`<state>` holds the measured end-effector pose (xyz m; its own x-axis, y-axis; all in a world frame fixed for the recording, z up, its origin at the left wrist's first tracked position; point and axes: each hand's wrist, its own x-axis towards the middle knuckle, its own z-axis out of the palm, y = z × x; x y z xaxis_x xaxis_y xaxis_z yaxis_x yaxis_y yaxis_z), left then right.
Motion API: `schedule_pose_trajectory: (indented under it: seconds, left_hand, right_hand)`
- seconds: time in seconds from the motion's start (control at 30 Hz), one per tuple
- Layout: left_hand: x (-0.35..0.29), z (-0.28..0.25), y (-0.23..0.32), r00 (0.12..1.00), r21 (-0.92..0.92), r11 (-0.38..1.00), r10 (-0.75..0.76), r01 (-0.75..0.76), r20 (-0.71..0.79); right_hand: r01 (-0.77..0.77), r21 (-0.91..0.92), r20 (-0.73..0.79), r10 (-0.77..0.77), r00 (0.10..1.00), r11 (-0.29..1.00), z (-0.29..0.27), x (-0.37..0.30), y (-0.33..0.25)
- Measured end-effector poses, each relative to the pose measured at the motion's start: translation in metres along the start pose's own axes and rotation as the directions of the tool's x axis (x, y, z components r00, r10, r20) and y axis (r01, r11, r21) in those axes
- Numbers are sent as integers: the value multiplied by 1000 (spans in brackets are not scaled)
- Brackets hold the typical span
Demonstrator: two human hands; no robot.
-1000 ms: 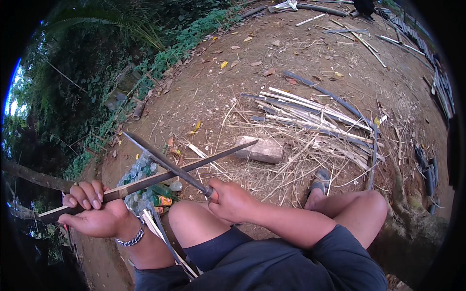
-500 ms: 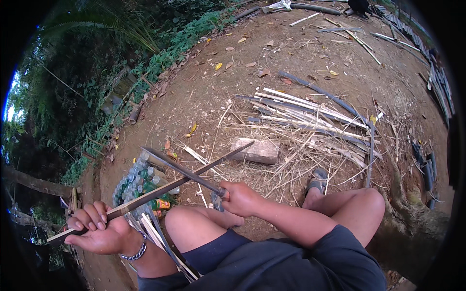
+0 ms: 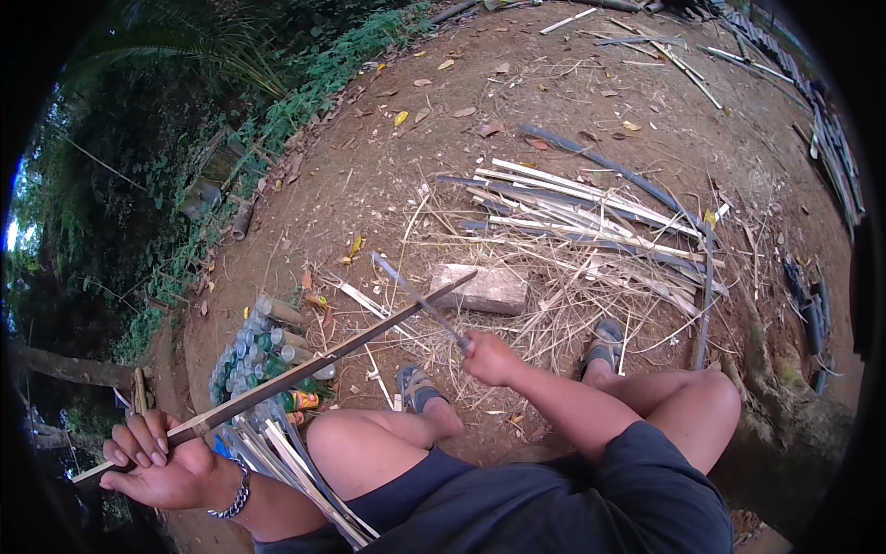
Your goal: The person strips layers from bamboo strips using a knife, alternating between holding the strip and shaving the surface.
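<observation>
My left hand (image 3: 166, 466) grips the near end of a long, dark-skinned bamboo strip (image 3: 305, 371), with the fingers curled over it. The strip slants up and away to the right, and its far tip overlaps a short wooden block (image 3: 484, 289) on the ground; whether they touch I cannot tell. In my right hand (image 3: 489, 358) is a long-bladed knife (image 3: 415, 295), its handle mostly hidden in the closed fingers. The blade points up and to the left, crossing the strip near its far end.
Beyond the block lies a pile of split bamboo strips (image 3: 591, 217) among shavings. Plastic bottles (image 3: 263, 346) are heaped at the left. More strips (image 3: 295, 471) rest beside my left thigh. A tree trunk with roots (image 3: 784, 406) stands at the right; dense plants (image 3: 212, 120) border the far left.
My right hand has moved right and farther away with the knife, so the blade crosses the strip nearer its tip. My left hand has shifted slightly left and nearer with the strip.
</observation>
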<state>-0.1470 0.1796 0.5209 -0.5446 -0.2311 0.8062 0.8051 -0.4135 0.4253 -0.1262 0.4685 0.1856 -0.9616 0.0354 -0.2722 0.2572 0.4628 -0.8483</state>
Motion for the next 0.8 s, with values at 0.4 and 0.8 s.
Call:
schedule_pose_trajectory:
  seconds: [0.4,0.8]
  left_hand:
    - [41,-21,-15,994,11,996,-94,93,64]
    - [65,-49,-21,979,33,982,-189,187,78]
  right_hand:
    - [-144,96,53,139,989,985,-8,46,68]
    - [-309,-45,-48,307,951,950,-6,90,155]
